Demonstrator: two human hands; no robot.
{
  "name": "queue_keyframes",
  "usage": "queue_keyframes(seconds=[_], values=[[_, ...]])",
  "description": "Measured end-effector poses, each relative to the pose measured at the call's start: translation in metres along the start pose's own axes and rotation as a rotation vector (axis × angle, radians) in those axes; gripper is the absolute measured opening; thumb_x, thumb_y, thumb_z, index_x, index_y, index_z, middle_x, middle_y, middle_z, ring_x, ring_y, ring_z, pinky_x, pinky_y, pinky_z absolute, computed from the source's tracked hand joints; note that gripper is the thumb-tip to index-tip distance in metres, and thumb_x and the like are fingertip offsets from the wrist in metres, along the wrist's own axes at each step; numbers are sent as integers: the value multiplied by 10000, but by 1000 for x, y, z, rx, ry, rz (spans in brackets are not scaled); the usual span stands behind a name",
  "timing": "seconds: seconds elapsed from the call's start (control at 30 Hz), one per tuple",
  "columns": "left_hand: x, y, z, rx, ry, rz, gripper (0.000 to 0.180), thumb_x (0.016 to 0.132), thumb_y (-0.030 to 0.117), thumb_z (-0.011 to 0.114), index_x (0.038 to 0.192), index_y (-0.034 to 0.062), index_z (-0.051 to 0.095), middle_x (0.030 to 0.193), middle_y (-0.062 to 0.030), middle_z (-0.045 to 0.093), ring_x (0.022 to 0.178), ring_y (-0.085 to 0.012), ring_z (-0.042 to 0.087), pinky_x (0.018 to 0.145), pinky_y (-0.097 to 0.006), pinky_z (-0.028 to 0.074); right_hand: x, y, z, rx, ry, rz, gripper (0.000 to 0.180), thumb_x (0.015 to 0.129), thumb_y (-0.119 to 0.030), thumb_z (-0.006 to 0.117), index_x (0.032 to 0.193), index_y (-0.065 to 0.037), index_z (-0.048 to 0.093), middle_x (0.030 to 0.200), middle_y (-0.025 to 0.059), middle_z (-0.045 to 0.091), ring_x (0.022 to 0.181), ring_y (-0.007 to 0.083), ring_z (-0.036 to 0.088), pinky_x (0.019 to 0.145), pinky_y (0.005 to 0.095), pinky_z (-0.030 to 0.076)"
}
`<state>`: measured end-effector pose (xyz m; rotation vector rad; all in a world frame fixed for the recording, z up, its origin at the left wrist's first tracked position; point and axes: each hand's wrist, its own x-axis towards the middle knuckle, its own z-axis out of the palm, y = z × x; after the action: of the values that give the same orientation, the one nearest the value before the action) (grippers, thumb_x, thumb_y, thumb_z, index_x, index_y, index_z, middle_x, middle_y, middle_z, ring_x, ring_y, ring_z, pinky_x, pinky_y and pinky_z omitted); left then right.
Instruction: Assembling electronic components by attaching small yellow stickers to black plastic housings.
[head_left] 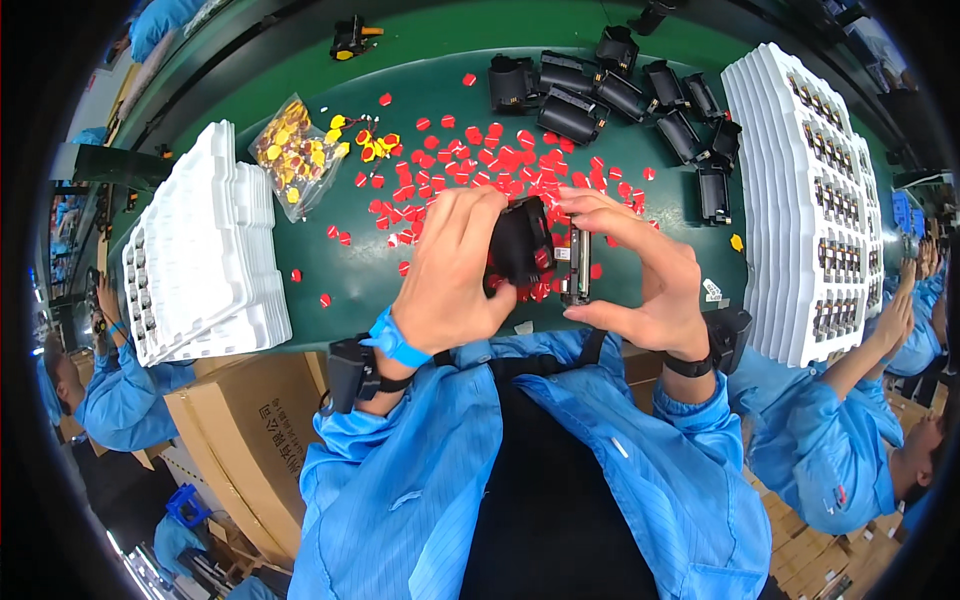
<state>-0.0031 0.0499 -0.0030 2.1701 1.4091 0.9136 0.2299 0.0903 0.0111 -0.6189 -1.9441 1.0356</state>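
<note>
left hand (450,265): fingers clamped on black housing (517,247). right hand (655,290): fingers clamped on both ends of slim module (579,265), just beside the housing, over red discs (510,160) on the surface (360,290). caution: uneven pinch could drop the module; lowering the housing could trap discs.

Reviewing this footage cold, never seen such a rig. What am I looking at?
No robot here: these are a person's own bare hands. The single picture comes from the left of two fisheye cameras worn on the head, looking down, so straight edges bend near the rim.

The left hand holds a black housing; the right hand pinches a slim part beside it.

On the green table lie scattered red pieces, more black housings, a clear bag of yellow pieces and, either side, stacked white trays.
</note>
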Motion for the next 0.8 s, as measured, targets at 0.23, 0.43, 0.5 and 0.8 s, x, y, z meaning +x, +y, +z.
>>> queue_keyframes(seconds=[0.23, 0.43, 0.5, 0.8], values=[[0, 22, -30, 10, 7, 179, 712, 523, 147, 731, 1184, -54, 557, 1095, -186, 525, 980, -369, 505, 842, -468, 426, 17, -11, -7, -85, -174, -108, 632, 635, -108, 882, 1199, 50, 642, 1290, 212, 632, 1275, 388, 566, 1074, 492, 446], [-4, 13, -33, -67, 64, 255, 708, 522, 157, 752, 1167, -72, 575, 1026, -189, 581, 853, -361, 538, 739, -428, 463, 20, -9, -2, -57, -219, -77, 607, 649, -127, 887, 1192, 16, 657, 1309, 199, 629, 1245, 354, 598, 1060, 453, 466], [-5, 9, -33, -157, 80, 252, 713, 533, 148, 772, 1176, -90, 574, 1014, -210, 604, 817, -364, 591, 688, -407, 500, 17, -6, 1, 25, -181, -23, 601, 652, -133, 891, 1188, 10, 661, 1302, 193, 636, 1229, 342, 612, 1047, 435, 478], [-6, 9, -33, -166, 107, 228, 724, 538, 126, 792, 1191, -105, 584, 1050, -247, 629, 842, -378, 667, 718, -385, 556, 11, -5, 6, 67, -138, 33, 569, 678, -151, 891, 1177, 9, 668, 1281, 194, 648, 1211, 330, 629, 1015, 403, 504]])
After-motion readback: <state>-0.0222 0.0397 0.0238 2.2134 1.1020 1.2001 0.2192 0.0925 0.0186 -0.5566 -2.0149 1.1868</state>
